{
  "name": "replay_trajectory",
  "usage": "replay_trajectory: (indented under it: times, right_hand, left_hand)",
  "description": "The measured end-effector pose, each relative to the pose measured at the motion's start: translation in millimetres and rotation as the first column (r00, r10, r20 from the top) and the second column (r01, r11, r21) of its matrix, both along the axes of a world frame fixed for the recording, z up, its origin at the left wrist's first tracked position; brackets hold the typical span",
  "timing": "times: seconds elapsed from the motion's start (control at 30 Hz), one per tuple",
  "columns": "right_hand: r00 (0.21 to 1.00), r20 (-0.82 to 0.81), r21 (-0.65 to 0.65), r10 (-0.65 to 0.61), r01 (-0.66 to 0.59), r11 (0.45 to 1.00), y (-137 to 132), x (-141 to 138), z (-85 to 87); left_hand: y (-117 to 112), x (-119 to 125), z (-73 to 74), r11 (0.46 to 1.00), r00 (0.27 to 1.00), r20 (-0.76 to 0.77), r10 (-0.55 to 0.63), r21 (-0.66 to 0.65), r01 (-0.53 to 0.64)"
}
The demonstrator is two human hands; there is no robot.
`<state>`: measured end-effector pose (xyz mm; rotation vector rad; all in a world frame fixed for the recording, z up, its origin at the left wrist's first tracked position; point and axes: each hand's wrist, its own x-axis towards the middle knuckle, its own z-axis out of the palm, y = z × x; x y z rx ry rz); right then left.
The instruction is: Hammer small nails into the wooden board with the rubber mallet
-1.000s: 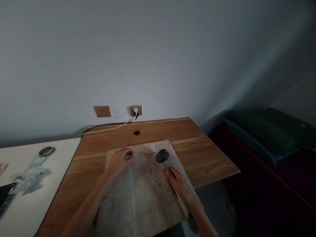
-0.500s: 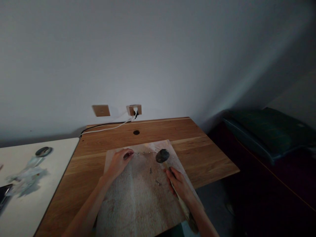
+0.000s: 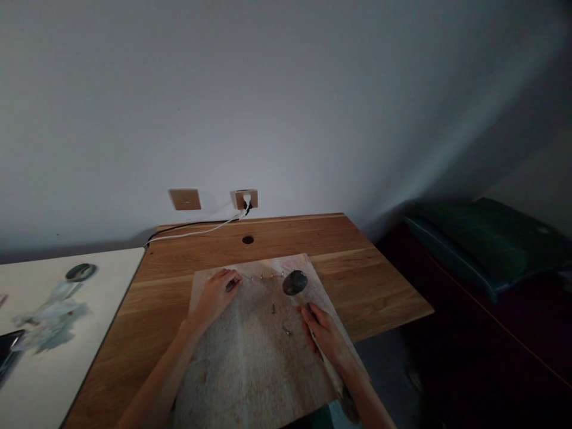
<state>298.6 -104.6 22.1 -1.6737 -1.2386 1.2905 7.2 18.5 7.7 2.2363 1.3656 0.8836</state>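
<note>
On the near part of the desk lies a pale wooden board (image 3: 241,369). My left hand (image 3: 220,293) rests at its upper left, thumb and fingertips pinched on a small nail that is mostly hidden. Just right of those fingertips, several nails (image 3: 272,276) stand upright in a row near the board's far edge. My right hand (image 3: 325,333) is wrapped around the wooden handle of a hammer (image 3: 295,283), its dark round head over the board's right side, close to the row's end. Two loose nails (image 3: 286,330) lie on the board between my hands.
The brown wooden desk (image 3: 375,280) extends behind and right of the board. A white table (image 3: 111,298) adjoins on the left, holding a roll of tape (image 3: 81,272) and crumpled plastic (image 3: 56,322). Cables (image 3: 196,233) run to a wall socket (image 3: 246,199). A dark green cushion (image 3: 487,244) lies at right.
My left fingertips have closed in slightly over the small nail. My right hand and the hammer have hardly moved; the view has shifted a little.
</note>
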Motion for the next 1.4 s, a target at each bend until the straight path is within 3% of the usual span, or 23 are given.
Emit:
replay_trajectory:
  times: [0.43,0.67,1.03,1.4]
  right_hand:
    - [1.000,0.006,-0.050,-0.021,0.022,0.999,-1,0,1.5]
    - [1.000,-0.017,0.003,0.016,-0.016,1.000,2,-4,1.0]
    - [0.984,-0.017,0.055,0.180,-0.179,0.982,31,-55,37.2]
    - [0.963,0.061,0.059,0.263,-0.266,0.962,53,-86,31.3]
  left_hand:
    - [2,2,-5.7,0.995,0.988,-0.151,-0.033,0.093,0.048]
    - [3,4,-5.9,1.000,1.000,0.005,-0.003,0.007,0.003]
    - [4,2,-0.8,1.000,1.000,-0.025,-0.005,-0.016,0.004]
    - [3,2,3.6,0.998,1.000,-0.023,0.016,-0.057,-0.017]
